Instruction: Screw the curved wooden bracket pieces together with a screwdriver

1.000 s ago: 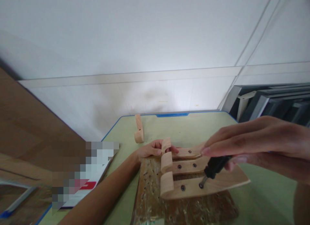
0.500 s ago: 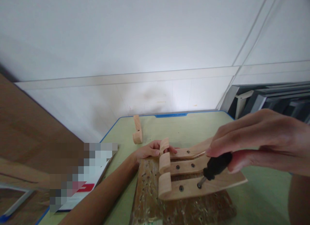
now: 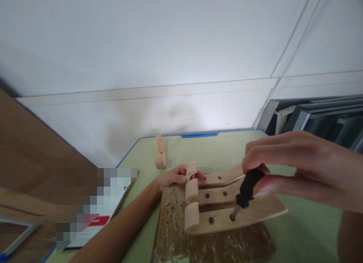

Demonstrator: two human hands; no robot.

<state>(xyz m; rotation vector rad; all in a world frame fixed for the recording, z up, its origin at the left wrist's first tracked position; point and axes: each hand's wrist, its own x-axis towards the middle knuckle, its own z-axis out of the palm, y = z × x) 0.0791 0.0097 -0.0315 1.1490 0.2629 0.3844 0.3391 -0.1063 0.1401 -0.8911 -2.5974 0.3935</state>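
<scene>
In my right hand [image 3: 286,168] is a screwdriver [image 3: 249,185] with a short black handle, gripped between thumb and fingers. Its tip meets a screw [image 3: 232,217] in the nearest arm of a light wooden piece [image 3: 244,215]. That piece has three arms with curled ends, and more dark screws show along them. My left hand [image 3: 177,175] grips the far curled end [image 3: 191,170], its fingers partly hidden behind the wood. Under the wooden piece lies a worn brown board [image 3: 172,225] with a scratched, pitted surface.
A loose hooked wooden piece [image 3: 160,151] lies farther back on the pale green table [image 3: 136,157], which has a blue edge. White sheets with a red patch [image 3: 99,220] lie at the left. Grey panels [image 3: 320,119] are stacked at the right, and a white wall [image 3: 170,47] stands behind.
My right hand has turned about the screwdriver, and the handle stands more upright. The tip stays at the same screw. My left hand keeps its place on the wooden piece.
</scene>
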